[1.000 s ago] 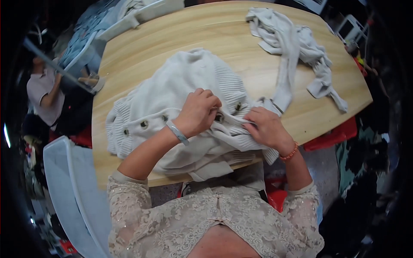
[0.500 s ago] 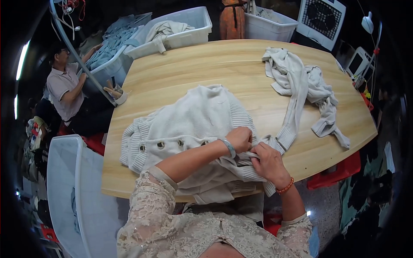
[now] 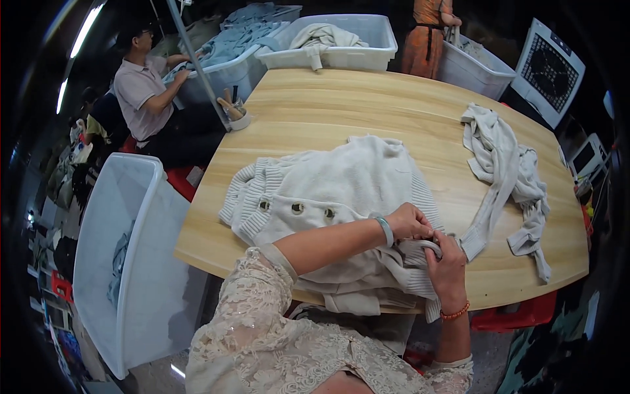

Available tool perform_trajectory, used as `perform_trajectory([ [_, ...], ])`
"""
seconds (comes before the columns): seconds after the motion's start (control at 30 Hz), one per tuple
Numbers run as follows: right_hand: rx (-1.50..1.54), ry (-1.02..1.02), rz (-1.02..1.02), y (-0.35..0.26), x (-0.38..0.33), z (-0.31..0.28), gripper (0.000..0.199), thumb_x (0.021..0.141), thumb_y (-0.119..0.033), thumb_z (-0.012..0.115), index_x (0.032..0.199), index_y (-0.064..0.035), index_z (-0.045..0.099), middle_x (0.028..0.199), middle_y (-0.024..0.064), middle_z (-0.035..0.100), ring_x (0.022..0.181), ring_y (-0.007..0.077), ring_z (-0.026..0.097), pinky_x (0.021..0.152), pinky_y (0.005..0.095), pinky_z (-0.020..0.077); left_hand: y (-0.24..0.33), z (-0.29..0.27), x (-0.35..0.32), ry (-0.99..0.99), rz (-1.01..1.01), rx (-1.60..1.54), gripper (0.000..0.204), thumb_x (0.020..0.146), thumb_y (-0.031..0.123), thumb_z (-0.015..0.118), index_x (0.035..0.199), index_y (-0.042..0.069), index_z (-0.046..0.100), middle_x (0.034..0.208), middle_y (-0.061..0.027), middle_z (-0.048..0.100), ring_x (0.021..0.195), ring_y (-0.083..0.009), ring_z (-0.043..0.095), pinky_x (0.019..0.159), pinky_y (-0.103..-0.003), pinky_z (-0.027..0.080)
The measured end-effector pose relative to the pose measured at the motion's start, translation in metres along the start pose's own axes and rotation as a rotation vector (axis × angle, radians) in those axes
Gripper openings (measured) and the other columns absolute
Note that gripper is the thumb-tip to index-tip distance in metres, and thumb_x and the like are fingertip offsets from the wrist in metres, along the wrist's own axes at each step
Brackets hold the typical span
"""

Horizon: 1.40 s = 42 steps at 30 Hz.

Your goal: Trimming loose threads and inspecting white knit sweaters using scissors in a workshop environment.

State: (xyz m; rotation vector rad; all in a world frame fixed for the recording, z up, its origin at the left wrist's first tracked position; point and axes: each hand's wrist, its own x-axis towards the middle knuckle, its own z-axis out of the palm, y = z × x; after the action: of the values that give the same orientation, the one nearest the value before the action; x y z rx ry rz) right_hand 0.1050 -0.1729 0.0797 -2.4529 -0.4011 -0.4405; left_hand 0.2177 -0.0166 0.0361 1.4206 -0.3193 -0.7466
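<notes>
Shifted rightward, left hand [image 3: 410,222] and right hand [image 3: 449,268] pinch a cream, rib-edged garment [image 3: 351,174].

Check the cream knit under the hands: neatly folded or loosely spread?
Loosely spread: the cream knit sprawls across the table, bunched by the left hand and right hand.

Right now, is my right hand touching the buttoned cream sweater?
Touching. The head view shows the right hand gripping a fold of the buttoned cream sweater between thumb and fingers.
</notes>
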Motion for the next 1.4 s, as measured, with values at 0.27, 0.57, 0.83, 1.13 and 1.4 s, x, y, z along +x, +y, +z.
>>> perform_trajectory([
  [0.27, -0.118, 0.010, -0.057, 0.002, 0.001, 0.009, 0.031, 0.081, -0.005, 0.067, 0.110, 0.0012, 0.059, 0.088, 0.0190, 0.059, 0.082, 0.0389, 0.060, 0.071, 0.0449, 0.0492, -0.001, -0.007, -0.002, -0.031, -0.076, 0.003, 0.015, 0.079, 0.010, 0.080, 0.086, -0.001, 0.074, 0.076, -0.0031, 0.069, 0.066, -0.0062, 0.059, 0.059, -0.020, 0.047],
  [0.57, 0.170, -0.103, 0.003, 0.009, 0.003, -0.002, 0.029, 0.082, -0.004, 0.065, 0.109, 0.0025, 0.062, 0.092, 0.0198, 0.063, 0.083, 0.0373, 0.062, 0.074, 0.0411, 0.0495, 0.013, -0.003, -0.037, -0.077, 0.309, 0.613, 0.026, 0.078, 0.008, 0.067, 0.101, -0.002, 0.069, 0.087, -0.0166, 0.070, 0.075, -0.0191, 0.066, 0.071, -0.031, 0.052],
  [0.83, 0.185, -0.158, -0.045, 0.008, -0.004, -0.002, 0.032, 0.083, 0.006, 0.054, 0.114, 0.0028, 0.060, 0.095, 0.0198, 0.060, 0.086, 0.0372, 0.060, 0.074, 0.0389, 0.0478, -0.002, 0.006, -0.044, 0.090, 0.467, 0.705, 0.017, 0.080, 0.009, 0.065, 0.094, -0.001, 0.068, 0.084, -0.0206, 0.066, 0.080, -0.0361, 0.064, 0.073, -0.040, 0.051],
  [1.13, 0.124, -0.115, -0.040, 0.013, -0.002, 0.004, 0.034, 0.077, 0.012, 0.050, 0.108, 0.0026, 0.061, 0.090, 0.0189, 0.056, 0.081, 0.0374, 0.057, 0.072, 0.0369, 0.0465, -0.011, 0.002, -0.036, 0.110, 0.572, 0.724, 0.015, 0.082, 0.008, 0.061, 0.094, 0.000, 0.066, 0.084, -0.0204, 0.065, 0.080, -0.0367, 0.063, 0.072, -0.040, 0.051],
  [1.4, 0.610, -0.268, 0.266, 0.034, -0.002, -0.001, 0.012, 0.095, -0.012, 0.063, 0.092, -0.0004, 0.063, 0.070, -0.0075, 0.049, 0.064, 0.0002, 0.039, 0.054, 0.0207, 0.0321, 0.005, 0.000, -0.046, 0.019, 0.453, 0.497, 0.016, 0.084, 0.010, 0.065, 0.096, 0.000, 0.066, 0.080, -0.0141, 0.067, 0.069, -0.0229, 0.063, 0.066, -0.033, 0.050],
])
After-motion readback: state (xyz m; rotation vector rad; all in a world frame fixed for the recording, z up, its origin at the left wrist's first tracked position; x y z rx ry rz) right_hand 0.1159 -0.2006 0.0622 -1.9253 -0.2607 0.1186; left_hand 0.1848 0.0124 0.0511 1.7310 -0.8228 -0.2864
